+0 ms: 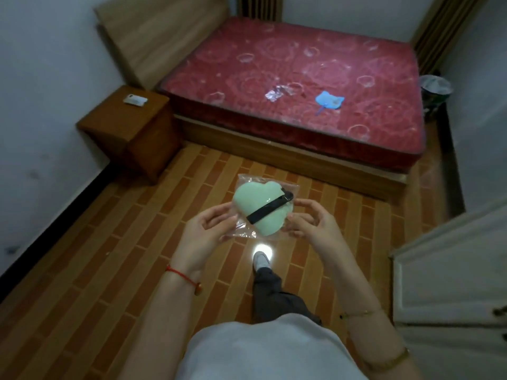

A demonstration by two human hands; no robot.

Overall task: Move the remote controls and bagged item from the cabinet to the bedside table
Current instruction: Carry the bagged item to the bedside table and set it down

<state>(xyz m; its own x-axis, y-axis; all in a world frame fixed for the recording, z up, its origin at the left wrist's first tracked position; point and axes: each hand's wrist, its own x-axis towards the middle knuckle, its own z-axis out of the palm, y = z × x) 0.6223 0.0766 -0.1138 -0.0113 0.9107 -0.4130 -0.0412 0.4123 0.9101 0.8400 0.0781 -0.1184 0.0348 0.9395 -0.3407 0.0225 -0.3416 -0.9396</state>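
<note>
I hold the bagged item [253, 202], a pale green cloud-shaped thing with a black strap inside a clear plastic bag, out in front of me above the floor. My left hand [204, 229] pinches the bag's left edge and my right hand [310, 220] grips its right edge. The brown wooden bedside table [123, 124] stands at the left against the wall, beside the bed. A white remote control [135, 100] lies on its top near the back. The white cabinet [452, 275] is at the right edge, close to my right arm.
A bed with a red patterned mattress [315, 72] fills the room ahead; a blue cat-shaped fan [329, 101] and a crumpled clear wrapper [277, 91] lie on it. A bin [434, 90] stands right of the bed. Brick-patterned floor [109, 242] runs between me and the bedside table.
</note>
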